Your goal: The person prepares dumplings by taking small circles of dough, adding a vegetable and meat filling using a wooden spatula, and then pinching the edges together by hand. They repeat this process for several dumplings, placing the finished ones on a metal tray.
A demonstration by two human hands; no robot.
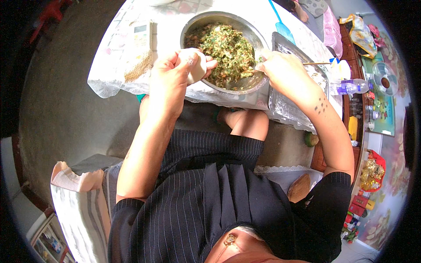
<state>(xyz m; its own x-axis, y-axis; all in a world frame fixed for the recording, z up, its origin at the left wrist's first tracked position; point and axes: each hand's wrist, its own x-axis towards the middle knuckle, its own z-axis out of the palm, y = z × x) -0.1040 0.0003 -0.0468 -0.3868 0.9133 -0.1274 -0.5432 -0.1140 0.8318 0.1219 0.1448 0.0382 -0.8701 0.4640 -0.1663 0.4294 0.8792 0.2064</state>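
My left hand [179,67] holds a thin round dough wrapper [196,69] at the left rim of a steel mixing bowl [260,36]. Chopped vegetable filling [223,49] is heaped in the bowl. At the bowl's right rim, my right hand [278,64] is shut on a thin utensil, perhaps chopsticks, whose tip [248,71] is in the filling and whose other end [315,63] sticks out to the right past the wrist. Its exact kind is partly hidden by my fingers.
A floury metal tray [283,110] lies right of the bowl, with a blue fly swatter [284,32] behind it and a plastic bottle [355,86] beside it. A remote control [140,35] and a knitted item [138,67] lie at left. Another person's hand [301,13] shows at the back right.
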